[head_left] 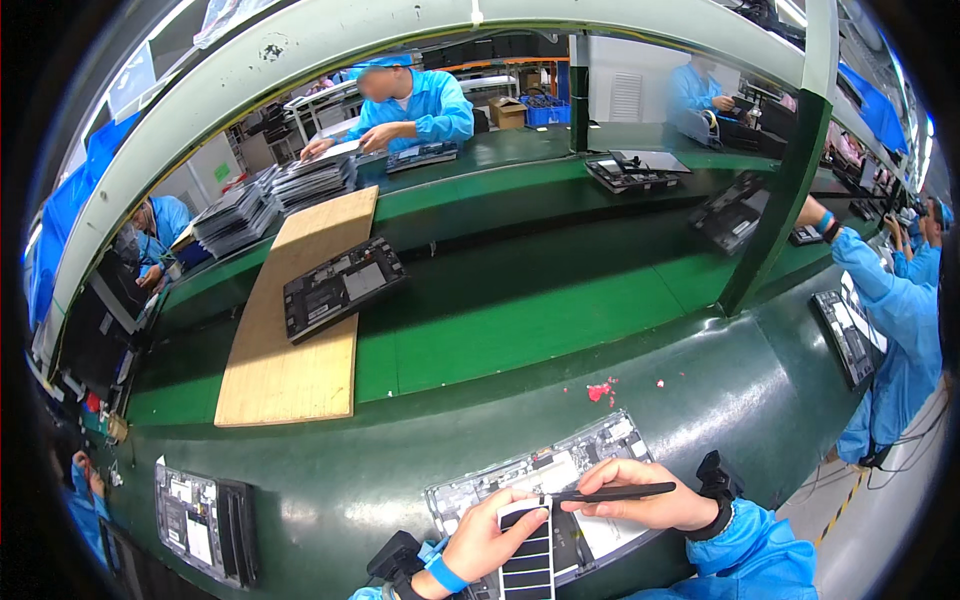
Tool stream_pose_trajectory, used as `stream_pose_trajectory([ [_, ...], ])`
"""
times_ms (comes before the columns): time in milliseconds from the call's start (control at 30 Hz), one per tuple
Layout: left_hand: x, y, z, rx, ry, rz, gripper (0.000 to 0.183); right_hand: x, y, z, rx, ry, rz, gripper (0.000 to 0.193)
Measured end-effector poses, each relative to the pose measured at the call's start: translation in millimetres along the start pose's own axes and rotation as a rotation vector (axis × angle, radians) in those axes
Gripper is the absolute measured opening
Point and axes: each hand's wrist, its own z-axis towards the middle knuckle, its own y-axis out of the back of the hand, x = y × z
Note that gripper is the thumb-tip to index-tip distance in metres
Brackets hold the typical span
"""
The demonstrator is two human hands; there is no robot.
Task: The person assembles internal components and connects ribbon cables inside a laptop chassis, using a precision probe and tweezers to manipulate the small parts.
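Observation:
Close in front of me, my left hand (482,545) pinches a white sheet with black rectangular strips (527,572) between thumb and fingers. My right hand (640,497) holds black tweezers (640,491) nearly level, their tips pointing left at the sheet's upper edge. Whether the tips grip a strip is too small to tell. Beneath both hands lies an opened laptop chassis (612,438) with its inner parts bare. My hands and the sheet cover much of its middle.
Stacked opened chassis (205,525) stand at left. Red scraps (600,390) lie beyond my work. Another chassis (345,285) rests on a wooden board (290,385) across the green conveyor (480,335). A green post (775,215) rises at right. Co-workers in blue (880,320) sit around the line.

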Motion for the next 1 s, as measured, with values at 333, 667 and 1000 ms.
stream_pose_trajectory([
  [333, 5, 4, 8, 0.036, -0.101, 0.093, 0.018, -8, 0, 5, -0.117, -0.027, 0.031, 0.022],
  [667, 5, 4, 6, 0.066, -0.086, 0.132, 0.019, -12, -1, 5, -0.129, -0.051, -0.079, 0.019],
  [1000, -3, 10, 6, 0.077, -0.102, 0.349, 0.017, -15, 3, -10, -0.411, 0.002, 0.078, 0.014],
])
